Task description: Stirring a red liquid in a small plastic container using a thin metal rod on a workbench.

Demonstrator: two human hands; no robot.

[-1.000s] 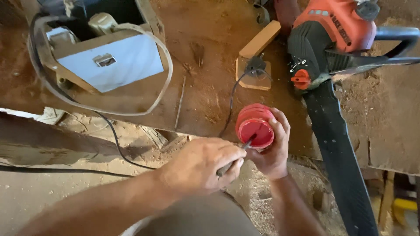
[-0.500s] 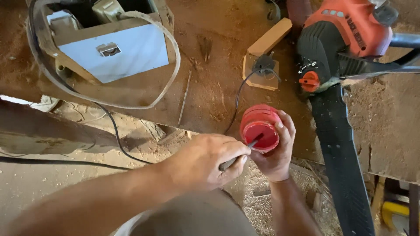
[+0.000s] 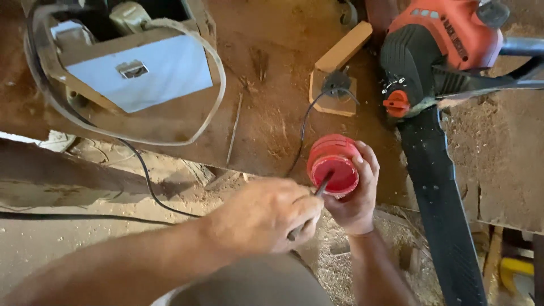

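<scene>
The right hand (image 3: 354, 195) is wrapped around a small red cup (image 3: 334, 164), fingers curled up its far side, holding it at the near edge of the dusty wooden surface (image 3: 272, 107) with its open mouth turned toward the person. The left hand (image 3: 266, 215) is closed tight on a thin dark tool (image 3: 317, 192), whose tip pokes into the red inside of the cup. Just right of the cup lies a chainsaw (image 3: 430, 90) with an orange and black body, its long black bar running toward the near right. Beyond the cup, a small wooden block (image 3: 340, 68) carries a dark fitting, and a thin black cable (image 3: 303, 127) curves from it toward the cup. At the far left sits a wooden box (image 3: 141, 62) with a pale front, ringed by a loose belt (image 3: 218, 85). Sawdust covers the floor (image 3: 68, 249) below.
</scene>
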